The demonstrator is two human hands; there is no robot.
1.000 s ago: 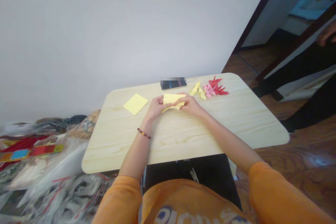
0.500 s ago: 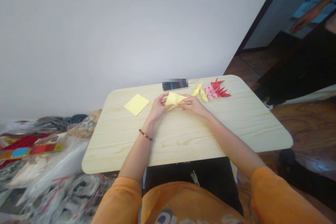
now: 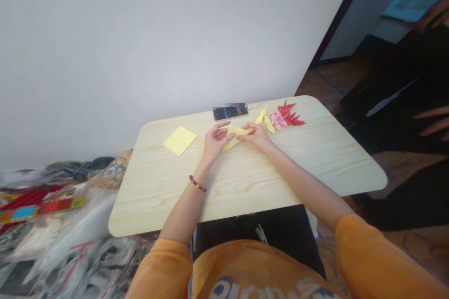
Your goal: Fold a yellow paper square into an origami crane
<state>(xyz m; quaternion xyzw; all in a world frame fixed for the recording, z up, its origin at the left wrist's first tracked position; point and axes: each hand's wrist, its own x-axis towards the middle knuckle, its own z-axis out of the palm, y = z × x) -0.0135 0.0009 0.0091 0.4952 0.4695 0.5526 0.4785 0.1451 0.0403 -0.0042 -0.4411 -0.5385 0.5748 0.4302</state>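
A partly folded piece of yellow paper (image 3: pixel 234 136) is held between both hands above the middle of the table. My left hand (image 3: pixel 215 140) pinches its left side, thumb in front and fingers behind. On the right side, my right hand (image 3: pixel 258 136) grips the paper between thumb and fingers. Parts of the paper are covered by my fingers. A flat yellow paper square (image 3: pixel 180 140) lies to the left of my left hand. Just beyond my right hand sit folded yellow paper pieces (image 3: pixel 264 120), a pink one (image 3: pixel 279 120) and red ones (image 3: pixel 289 113).
A phone (image 3: pixel 230 112) with a lit screen lies at the back of the pale wooden table (image 3: pixel 252 182), near the wall. Plastic-wrapped goods (image 3: pixel 105 257) are heaped on the left. At the right, another person's hand (image 3: pixel 437 121) and dark clothing show.
The paper in my hands has tilted, and its top face shows less. My left thumb has moved across its front. At the right, the other person has come closer to the table.
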